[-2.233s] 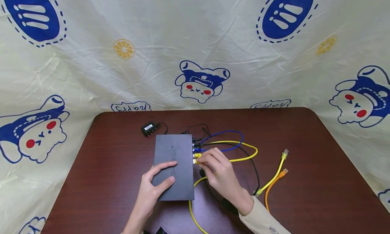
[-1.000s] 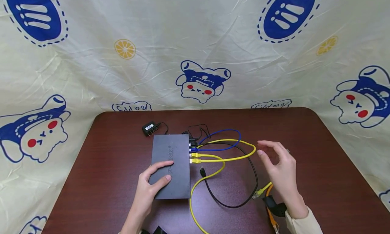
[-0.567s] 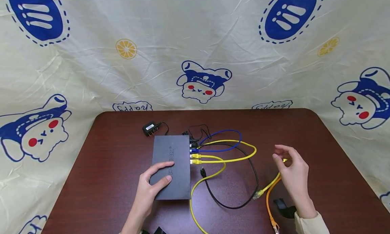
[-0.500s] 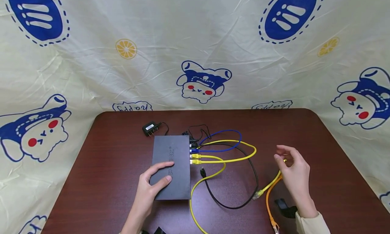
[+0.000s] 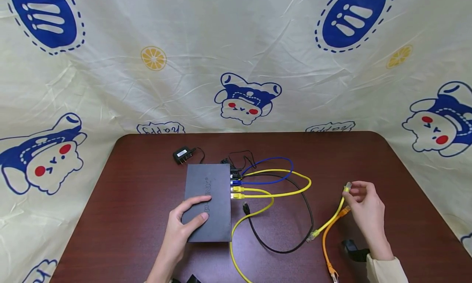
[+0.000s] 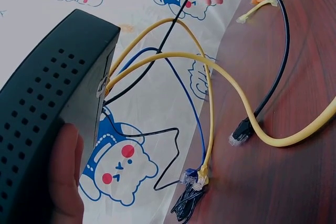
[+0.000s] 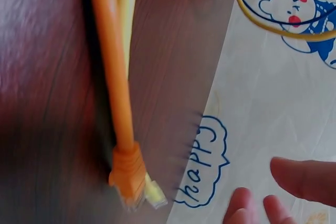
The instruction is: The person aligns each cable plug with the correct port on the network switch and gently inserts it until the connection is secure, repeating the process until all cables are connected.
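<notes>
My left hand (image 5: 184, 219) grips a dark TP-Link network switch (image 5: 215, 180), with thumb and a finger on its top and more fingers along its side in the left wrist view. Yellow, blue and black plugs sit along its right side. The upper yellow network cable (image 5: 274, 195) loops out from there. My right hand (image 5: 368, 211) hovers at the table's right, beside a short yellow network cable (image 5: 333, 215) and an orange network cable (image 5: 325, 242). The right wrist view shows its thumb (image 7: 304, 179) apart from its fingers, nothing between them, and the orange plug (image 7: 128, 177) lying below.
A black cable (image 5: 284, 251) curves across the table (image 5: 140, 217), its loose plug right of the switch. A power adapter (image 5: 182, 155) lies behind the switch. Loose blue and yellow plugs (image 6: 197, 178) lie by a black cord bundle (image 6: 186, 203). A patterned sheet (image 5: 184, 98) hangs behind.
My right hand has let go of the yellow plug at the switch and moved right to the short cables, most lately a little further right. The left hand stays on the switch.
</notes>
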A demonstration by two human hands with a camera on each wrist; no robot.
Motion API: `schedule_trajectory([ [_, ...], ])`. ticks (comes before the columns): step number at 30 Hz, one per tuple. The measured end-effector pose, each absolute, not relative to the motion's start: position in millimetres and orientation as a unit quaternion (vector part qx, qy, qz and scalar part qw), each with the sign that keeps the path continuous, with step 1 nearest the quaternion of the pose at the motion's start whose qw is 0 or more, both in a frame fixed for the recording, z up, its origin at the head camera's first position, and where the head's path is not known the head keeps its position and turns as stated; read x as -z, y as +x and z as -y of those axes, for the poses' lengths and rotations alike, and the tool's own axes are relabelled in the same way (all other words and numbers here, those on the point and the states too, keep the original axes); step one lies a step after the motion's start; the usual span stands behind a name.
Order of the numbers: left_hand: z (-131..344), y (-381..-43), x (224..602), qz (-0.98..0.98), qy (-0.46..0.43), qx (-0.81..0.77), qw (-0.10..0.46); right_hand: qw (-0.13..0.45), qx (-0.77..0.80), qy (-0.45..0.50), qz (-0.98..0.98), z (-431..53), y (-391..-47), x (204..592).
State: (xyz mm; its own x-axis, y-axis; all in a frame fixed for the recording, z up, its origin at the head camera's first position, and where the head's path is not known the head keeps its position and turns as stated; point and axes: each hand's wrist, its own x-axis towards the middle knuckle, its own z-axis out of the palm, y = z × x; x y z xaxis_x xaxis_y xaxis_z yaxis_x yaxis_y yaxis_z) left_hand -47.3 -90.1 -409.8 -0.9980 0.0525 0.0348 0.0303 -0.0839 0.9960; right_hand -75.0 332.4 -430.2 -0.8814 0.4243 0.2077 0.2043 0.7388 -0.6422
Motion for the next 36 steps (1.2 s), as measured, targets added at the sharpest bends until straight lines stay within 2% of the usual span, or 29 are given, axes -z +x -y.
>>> schedule_trajectory([
  [24,89.6,-46.2,411.5,-0.678,0.037,-0.734,0.005,0.042,-0.306,-0.167,0.937,-355.2,-79.9,449.8],
  [36,89.4,-46.5,410.9,-0.681,0.045,-0.731,0.002,0.035,-0.295,-0.158,0.942,-354.1,-84.4,457.2],
])
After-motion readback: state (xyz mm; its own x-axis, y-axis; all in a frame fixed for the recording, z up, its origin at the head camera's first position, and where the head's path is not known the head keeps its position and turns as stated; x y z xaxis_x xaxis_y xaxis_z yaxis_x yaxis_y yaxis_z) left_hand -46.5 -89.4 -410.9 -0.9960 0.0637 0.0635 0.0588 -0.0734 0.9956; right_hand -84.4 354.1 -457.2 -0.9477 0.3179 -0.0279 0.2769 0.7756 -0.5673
